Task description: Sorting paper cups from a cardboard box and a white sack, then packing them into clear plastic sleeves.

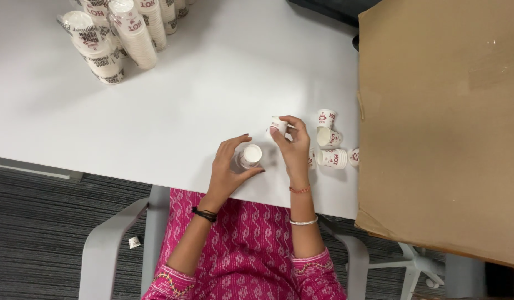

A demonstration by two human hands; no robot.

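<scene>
My left hand (228, 166) curls around a small white paper cup (249, 155) that stands on the white table (184, 100) near its front edge. Just to the right, my right hand (293, 145) holds a second small white paper cup (277, 125) by its fingertips, slightly above the table. The two cups are close but apart. Several loose small paper cups (330, 145) with red print lie and stand to the right of my right hand.
A large brown cardboard box (440, 122) covers the table's right side. Wrapped stacks of paper cups (115, 36) lie at the far left. One cup (134, 242) lies on the grey carpet beside my chair's armrest (104, 250).
</scene>
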